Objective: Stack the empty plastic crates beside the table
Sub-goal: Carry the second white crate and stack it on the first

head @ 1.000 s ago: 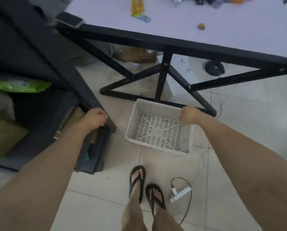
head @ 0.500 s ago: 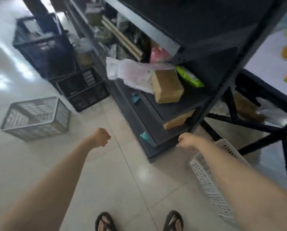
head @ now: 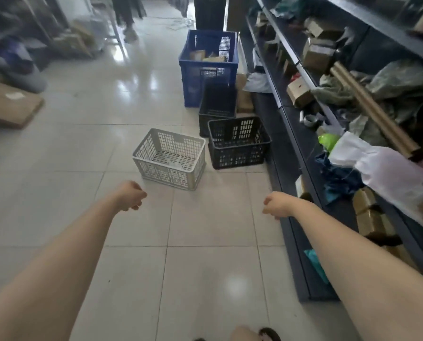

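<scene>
Hovering above the floor tiles (head: pixel 205 230), both hands are out front and carrying nothing. The left hand (head: pixel 130 199) has its fingers loosely curled under, the right hand (head: pixel 275 205) the same, and neither grips anything. Just beyond the left fingers, a little to their right, sits the grey crate (head: pixel 170 158), upright on the floor and empty by the look of it. Beyond the right fingers, farther off, stands a black crate (head: pixel 238 142), just beside the grey one's right wall; whether the two touch, I can't tell. Behind that there's a second black crate (head: pixel 218 104), then a blue crate (head: pixel 209 67) with cardboard boxes in it, so that one looks out of the running. Along the outer side of the right fingers runs the dark shelving (head: pixel 291 134), cluttered with parcels. No table in view from this angle.

My read: this is the fetch step, hands free and lined up on an empty crate. The grey crate is the obvious pick. The next move calls for both hands to open, drop to its rim, take opposite sides and lift it level. Watch that black crate crowding the right wall, because the fingers need room there.
</scene>
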Tool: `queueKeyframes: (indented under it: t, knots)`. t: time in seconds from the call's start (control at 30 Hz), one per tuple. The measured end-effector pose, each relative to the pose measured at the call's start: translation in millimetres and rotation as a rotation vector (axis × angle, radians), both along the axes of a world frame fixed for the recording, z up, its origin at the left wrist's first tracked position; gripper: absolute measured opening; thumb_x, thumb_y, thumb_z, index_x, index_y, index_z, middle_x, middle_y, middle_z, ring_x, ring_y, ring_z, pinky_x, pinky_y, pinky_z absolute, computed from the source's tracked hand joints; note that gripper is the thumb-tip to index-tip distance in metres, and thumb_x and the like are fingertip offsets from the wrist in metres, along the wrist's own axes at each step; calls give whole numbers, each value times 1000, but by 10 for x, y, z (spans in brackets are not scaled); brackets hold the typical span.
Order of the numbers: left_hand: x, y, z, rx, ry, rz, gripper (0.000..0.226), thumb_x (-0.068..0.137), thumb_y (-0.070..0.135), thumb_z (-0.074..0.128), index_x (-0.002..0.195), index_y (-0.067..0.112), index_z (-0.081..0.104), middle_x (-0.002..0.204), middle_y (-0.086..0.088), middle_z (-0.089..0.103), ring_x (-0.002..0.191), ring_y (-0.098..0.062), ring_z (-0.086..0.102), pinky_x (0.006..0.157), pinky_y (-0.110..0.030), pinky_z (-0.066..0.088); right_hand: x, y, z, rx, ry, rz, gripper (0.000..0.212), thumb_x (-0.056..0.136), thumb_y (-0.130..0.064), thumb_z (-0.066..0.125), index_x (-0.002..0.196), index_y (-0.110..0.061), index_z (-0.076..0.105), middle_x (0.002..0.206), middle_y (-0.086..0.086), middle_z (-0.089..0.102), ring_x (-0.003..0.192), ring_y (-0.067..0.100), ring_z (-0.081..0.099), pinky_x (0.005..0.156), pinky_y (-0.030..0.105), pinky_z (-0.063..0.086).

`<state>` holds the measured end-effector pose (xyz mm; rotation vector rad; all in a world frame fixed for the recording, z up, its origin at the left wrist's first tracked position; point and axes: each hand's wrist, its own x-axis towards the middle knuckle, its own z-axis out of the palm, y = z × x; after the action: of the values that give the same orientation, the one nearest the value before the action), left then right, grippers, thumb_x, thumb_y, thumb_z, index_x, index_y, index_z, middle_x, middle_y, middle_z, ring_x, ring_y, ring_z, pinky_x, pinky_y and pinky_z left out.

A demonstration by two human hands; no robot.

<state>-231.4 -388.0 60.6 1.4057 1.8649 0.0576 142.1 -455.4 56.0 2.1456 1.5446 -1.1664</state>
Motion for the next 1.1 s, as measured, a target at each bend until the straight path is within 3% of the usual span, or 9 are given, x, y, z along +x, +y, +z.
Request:
queueKeyframes:
  t: [0.13, 0.33, 0.5, 0.7, 0.8, 0.87, 0.93, 1.03, 1.1]
  knots:
    - [-324, 647, -92, 2, -54, 62, 18, 91, 15, 50, 103, 5, 59, 90, -16, 65, 74, -27, 62, 58, -24, 39, -333, 871, -58, -12, -47, 77, 42, 93, -25, 51, 128, -2, 52, 121, 17, 61, 102, 30, 66, 90, 39, 52]
    - [-578, 1863, -304, -15, -33, 89, 22, 91, 14, 51, 103, -2, 62, 87, -17, 65, 73, -26, 61, 54, -23, 38, -547, 2398, -292, -49, -72, 122, 38, 92, -24, 52, 124, -3, 55, 106, 10, 60, 90, 26, 67, 60, 27, 45]
    - [-737, 2942, -255, 119, -113, 232, 15, 91, 6, 49, 97, 2, 61, 76, -15, 61, 60, -21, 55, 40, -18, 40, -757, 3557, -417, -72, -63, 112, 37, 91, -24, 53, 120, -2, 58, 102, 17, 67, 81, 26, 65, 68, 30, 47]
    - [-1152, 4056, -405, 126, -60, 182, 14, 87, 8, 51, 91, 5, 64, 80, -16, 65, 69, -24, 59, 58, -23, 41, -1048, 4633, -560, -77, -16, 56, 22, 90, -23, 52, 107, -9, 58, 89, 7, 62, 74, 21, 64, 65, 28, 46]
    - [-1447, 4746, -677, 83, -15, 122, 19, 85, 7, 52, 94, -1, 67, 88, -23, 69, 84, -32, 66, 76, -33, 50, -1170, 5137, -736, -86, -30, 2, 20, 91, -24, 52, 105, -10, 57, 102, 16, 66, 76, 23, 64, 61, 27, 45]
    - [-1596, 5227, -860, 26, 16, 56, 21, 84, 6, 53, 96, -5, 66, 95, -26, 69, 94, -36, 66, 84, -36, 51, -1250, 5420, -879, -86, -39, -48, 15, 90, -24, 53, 95, -10, 56, 96, 18, 67, 74, 25, 63, 57, 26, 44]
    - [-1716, 5682, -1050, -34, 44, 5, 22, 85, 6, 54, 99, -7, 65, 98, -28, 69, 98, -38, 65, 85, -36, 51, -1326, 5703, -1086, -80, -46, -92, 13, 90, -23, 52, 86, -10, 55, 84, 14, 63, 72, 25, 63, 55, 26, 42]
    - [-1762, 6130, -1344, -99, 113, -64, 19, 86, 8, 54, 95, -3, 65, 90, -24, 66, 93, -36, 65, 83, -34, 50, -1444, 5991, -1427, -108, -31, -151, 14, 90, -21, 53, 95, -8, 57, 85, 11, 60, 70, 24, 62, 56, 26, 42]
    - [-1755, 6377, -1592, -125, 141, -102, 10, 86, 8, 53, 85, 3, 62, 82, -20, 60, 84, -33, 62, 74, -31, 48, -1520, 6147, -1706, -126, -4, -199, 12, 90, -20, 53, 96, -9, 55, 78, 7, 57, 65, 21, 59, 55, 26, 41]
